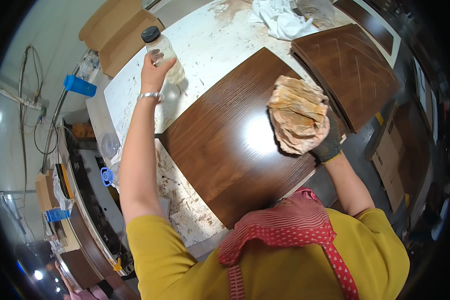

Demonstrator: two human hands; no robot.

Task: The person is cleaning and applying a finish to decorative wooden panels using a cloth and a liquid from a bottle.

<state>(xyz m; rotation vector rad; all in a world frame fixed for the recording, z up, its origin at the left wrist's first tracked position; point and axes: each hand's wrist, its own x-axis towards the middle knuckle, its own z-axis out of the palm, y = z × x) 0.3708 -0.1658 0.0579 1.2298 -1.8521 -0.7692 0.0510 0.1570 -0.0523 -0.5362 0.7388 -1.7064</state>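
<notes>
My left hand [156, 74] is closed round a clear bottle [173, 56] with a black cap and pale contents, at the far left part of the white worktop. A dark brown wooden panel [210, 135] lies in front of me, its glossy face catching a bright reflection. On its right side, my right hand [330, 140], in a dark glove with a yellow cuff, grips a crumpled, stained cloth [299, 114]. The cloth hides most of the fingers. It covers part of the panel's right side.
Several brown panels are stacked [350, 70] at the right. White cloth [280, 19] lies at the back of the paint-marked worktop [200, 30]. An open cardboard box [117, 35] and a blue bottle [80, 86] are at the left. Flattened cardboard [389, 155] leans at the right.
</notes>
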